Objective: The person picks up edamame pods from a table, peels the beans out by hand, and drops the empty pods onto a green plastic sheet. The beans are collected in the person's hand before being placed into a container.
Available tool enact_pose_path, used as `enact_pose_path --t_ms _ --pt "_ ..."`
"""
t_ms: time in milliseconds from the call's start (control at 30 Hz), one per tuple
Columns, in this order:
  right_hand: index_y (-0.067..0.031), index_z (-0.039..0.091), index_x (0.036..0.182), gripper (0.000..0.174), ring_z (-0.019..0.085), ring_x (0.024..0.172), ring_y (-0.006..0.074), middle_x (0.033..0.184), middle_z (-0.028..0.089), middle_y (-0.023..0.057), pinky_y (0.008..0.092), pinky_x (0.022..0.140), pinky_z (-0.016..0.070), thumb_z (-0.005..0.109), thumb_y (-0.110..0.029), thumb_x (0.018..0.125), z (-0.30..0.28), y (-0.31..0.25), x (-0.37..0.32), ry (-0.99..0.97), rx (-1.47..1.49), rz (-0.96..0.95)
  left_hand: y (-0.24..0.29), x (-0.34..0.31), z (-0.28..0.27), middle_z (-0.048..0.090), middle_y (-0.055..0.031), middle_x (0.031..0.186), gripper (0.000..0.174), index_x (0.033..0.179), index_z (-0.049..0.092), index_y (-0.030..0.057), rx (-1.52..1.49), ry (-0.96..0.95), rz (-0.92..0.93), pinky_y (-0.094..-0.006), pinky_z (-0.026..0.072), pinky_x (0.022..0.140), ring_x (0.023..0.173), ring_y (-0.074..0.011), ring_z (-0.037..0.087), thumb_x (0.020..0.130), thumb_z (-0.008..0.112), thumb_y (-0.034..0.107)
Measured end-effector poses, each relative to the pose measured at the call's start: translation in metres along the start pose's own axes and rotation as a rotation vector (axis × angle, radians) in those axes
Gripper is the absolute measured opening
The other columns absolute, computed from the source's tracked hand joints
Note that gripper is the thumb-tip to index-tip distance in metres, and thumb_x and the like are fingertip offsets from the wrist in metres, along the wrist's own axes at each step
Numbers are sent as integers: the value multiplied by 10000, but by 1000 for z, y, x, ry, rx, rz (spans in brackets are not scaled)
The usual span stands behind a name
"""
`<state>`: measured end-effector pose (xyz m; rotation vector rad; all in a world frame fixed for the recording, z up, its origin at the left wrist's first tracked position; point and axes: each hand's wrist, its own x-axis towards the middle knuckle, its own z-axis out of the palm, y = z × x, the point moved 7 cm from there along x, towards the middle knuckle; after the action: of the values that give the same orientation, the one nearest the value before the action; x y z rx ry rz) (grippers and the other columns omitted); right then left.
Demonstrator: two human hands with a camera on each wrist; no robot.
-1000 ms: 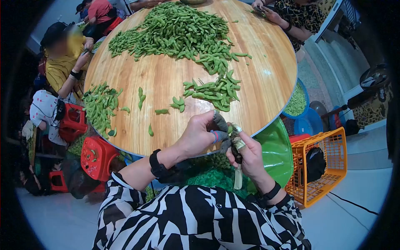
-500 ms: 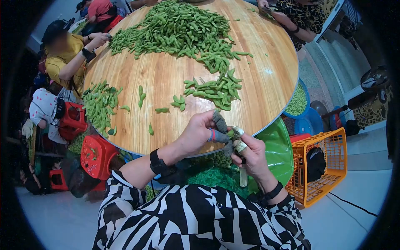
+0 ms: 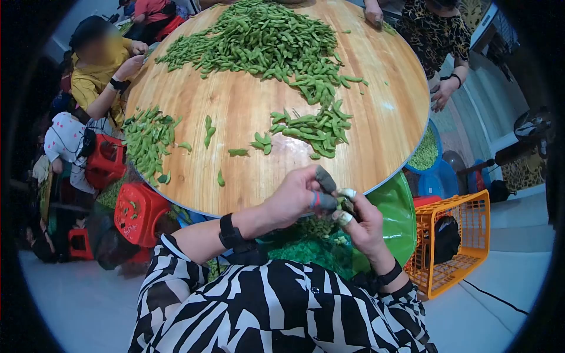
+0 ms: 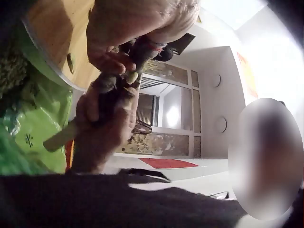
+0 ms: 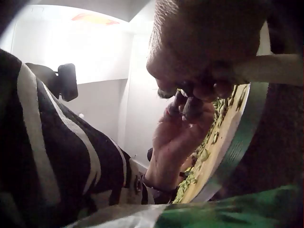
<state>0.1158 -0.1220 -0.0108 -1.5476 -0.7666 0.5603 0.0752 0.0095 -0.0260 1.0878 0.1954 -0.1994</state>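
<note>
Two hands touched just below the table (image 3: pixel 376 106) edge. Our left hand (image 3: pixel 294 197) pinched what looked like a pod (image 4: pixel 131 76). Our right hand (image 3: pixel 366 228), just right of it, gripped a tool (image 4: pixel 61 137), its handle slanting down toward us.

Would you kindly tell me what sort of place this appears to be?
Probably a small workshop for preparing bean pods by hand: a round wooden table heaped with them, several people working around it, and blue tubs and an orange crate on the floor.
</note>
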Motion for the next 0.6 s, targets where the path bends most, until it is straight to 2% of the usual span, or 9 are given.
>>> enact_pose_path --t_ms 100,133,167,233,267,367,400,467,600 --pt "19 566 1118 353 605 709 148 828 628 94 271 662 487 614 -23 771 1 9 -2 -6 -108 -19 -1 -9 0 614 -39 852 189 972 552 32 24 24 12 -250 502 588 699 -112 598 810 631 -23" --pt "10 569 1090 335 601 654 175 779 618 109 286 626 482 611 -38 761 4 -1 0 -54 -185 -54 0 -12 -3 618 -69 837 203 944 565 35 96 2 -17 -277 503 629 735 -159 613 769 650 -21" --pt "10 569 1090 335 601 654 175 779 618 109 286 626 482 611 -38 761 4 -2 1 -59 -182 -61 3 -17 -9 618 -69 837 203 944 565 35 100 8 -13 -277 503 629 735 -159 613 769 650 -21" --pt "0 573 1053 294 608 640 224 764 611 141 302 614 481 609 -39 764 9 3 -2 -220 -258 -26 40 -38 -9 602 -128 818 204 876 565 20 991 17 473 -353 489 636 730 -278 598 688 616 -39" --pt "-2 573 1022 247 607 629 265 733 597 160 320 598 474 611 -62 786 11 14 -4 -261 -216 47 46 -44 -20 602 -128 818 204 876 565 20 995 19 474 -353 489 636 730 -278 598 688 616 -39" --pt "-5 576 1012 225 604 616 262 711 593 150 327 590 469 614 -88 806 17 15 -8 -348 -249 59 72 -54 -57 543 -147 849 194 846 587 14 1843 305 469 -417 459 738 839 -341 530 658 574 -28" --pt "-2 574 1017 234 589 614 258 711 581 155 331 592 465 622 -115 817 19 12 -7 -348 -243 43 78 -53 -63 543 -147 849 194 846 587 14 1847 306 469 -417 459 738 839 -341 530 658 574 -28" --pt "2 573 1035 245 586 630 245 725 585 148 327 608 468 609 -102 817 19 6 -2 -321 -242 51 100 -53 -71 545 -135 903 259 884 574 30 1745 414 638 -415 453 766 898 -342 521 639 573 -54" --pt "19 565 1100 299 583 689 209 774 597 118 311 662 474 556 -70 815 17 -2 2 -279 -162 -2 102 -27 -101 546 -147 919 240 888 568 21 1671 430 614 -422 453 760 894 -358 524 660 566 -53"
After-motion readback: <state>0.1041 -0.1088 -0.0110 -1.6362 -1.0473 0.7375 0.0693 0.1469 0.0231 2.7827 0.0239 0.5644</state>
